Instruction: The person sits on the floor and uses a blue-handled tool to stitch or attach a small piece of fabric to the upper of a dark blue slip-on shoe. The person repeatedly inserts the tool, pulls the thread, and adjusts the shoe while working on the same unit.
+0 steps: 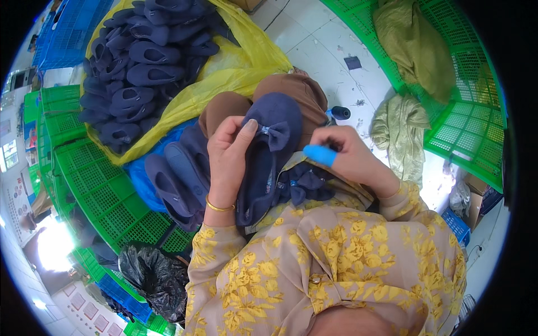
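A dark navy cloth shoe (286,115) lies over my lap with its toe pointing away from me. Wrapped around its left side is my left hand (230,154), thumb pressed on the upper beside a navy fabric bow (274,135). My right hand (353,157) hovers right of the shoe, fingers curled together; a blue cover (320,155) wraps one finger. Whatever sits between those fingers is too small to make out. Several loose navy bows (305,182) rest on patterned cloth in my lap. More navy shoes (175,173) lie left of my left hand.
A yellow sack (224,84) piled with navy shoes (151,53) stands far left, beside green crates (106,190). A dark thread spool (339,113) is past my right hand. Green crates (465,126) with olive cloth (414,45) line the right. A black bag (154,274) sits near left.
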### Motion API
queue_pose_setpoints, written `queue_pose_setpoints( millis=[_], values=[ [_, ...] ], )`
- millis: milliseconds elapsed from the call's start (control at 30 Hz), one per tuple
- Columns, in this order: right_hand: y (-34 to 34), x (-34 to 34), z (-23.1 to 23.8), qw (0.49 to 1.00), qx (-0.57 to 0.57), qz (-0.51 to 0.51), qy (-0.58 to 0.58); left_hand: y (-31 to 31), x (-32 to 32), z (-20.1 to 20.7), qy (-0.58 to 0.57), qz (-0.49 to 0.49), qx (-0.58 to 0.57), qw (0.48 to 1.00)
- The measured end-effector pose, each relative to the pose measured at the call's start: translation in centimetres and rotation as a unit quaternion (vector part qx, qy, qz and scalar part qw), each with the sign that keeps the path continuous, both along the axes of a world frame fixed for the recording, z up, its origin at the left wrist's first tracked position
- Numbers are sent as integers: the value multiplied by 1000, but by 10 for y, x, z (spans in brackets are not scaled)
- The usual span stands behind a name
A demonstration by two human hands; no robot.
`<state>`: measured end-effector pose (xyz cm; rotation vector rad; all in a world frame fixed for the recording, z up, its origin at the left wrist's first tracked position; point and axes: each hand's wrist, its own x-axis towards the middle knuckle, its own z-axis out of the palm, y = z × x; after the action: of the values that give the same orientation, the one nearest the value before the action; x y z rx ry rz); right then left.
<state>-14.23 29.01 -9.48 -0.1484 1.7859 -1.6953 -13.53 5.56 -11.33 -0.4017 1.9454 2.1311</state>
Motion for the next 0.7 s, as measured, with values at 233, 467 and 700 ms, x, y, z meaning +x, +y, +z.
queue_pose_setpoints(
  millis=[233, 467, 700],
  values=[
    [-23, -14, -5, 916, -328, -220, -70, 9, 2, -3, 4, 33, 3, 999],
    [-19, 10, -13, 955, 180, -12, 235, 13, 2, 6, 2, 51, 16, 999],
    [-18, 0, -9, 974, -112, -133, 146, 13, 3, 1, 2, 51, 18, 999]
  ],
)
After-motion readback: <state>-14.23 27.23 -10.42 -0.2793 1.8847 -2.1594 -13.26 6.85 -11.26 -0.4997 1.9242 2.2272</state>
